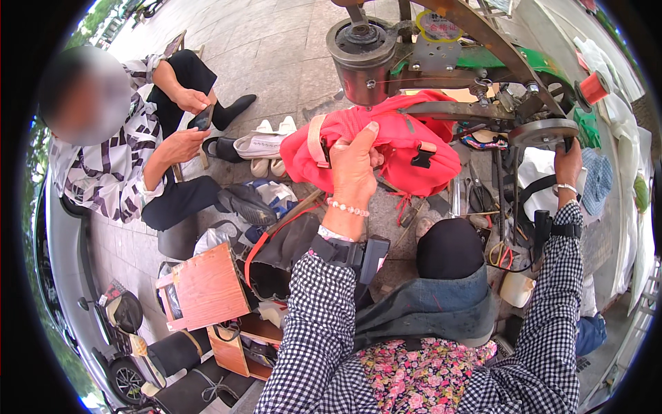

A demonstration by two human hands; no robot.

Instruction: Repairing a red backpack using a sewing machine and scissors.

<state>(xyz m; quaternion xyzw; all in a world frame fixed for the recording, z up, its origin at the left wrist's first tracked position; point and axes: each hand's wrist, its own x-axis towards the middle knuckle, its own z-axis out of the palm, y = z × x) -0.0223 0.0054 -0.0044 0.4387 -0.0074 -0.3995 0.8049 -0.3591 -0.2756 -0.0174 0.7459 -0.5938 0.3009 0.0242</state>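
Head camera: the left hand (355,160) is gripping a fold of the red bag (401,163), the right hand (568,164) is curling partly closed at a metal wheel (540,133), and the bag is lying against the sewing machine (434,54), white shoes (258,147) sitting beside it.

Yellow label (439,27), printed in red, on sewing machine (514,50).
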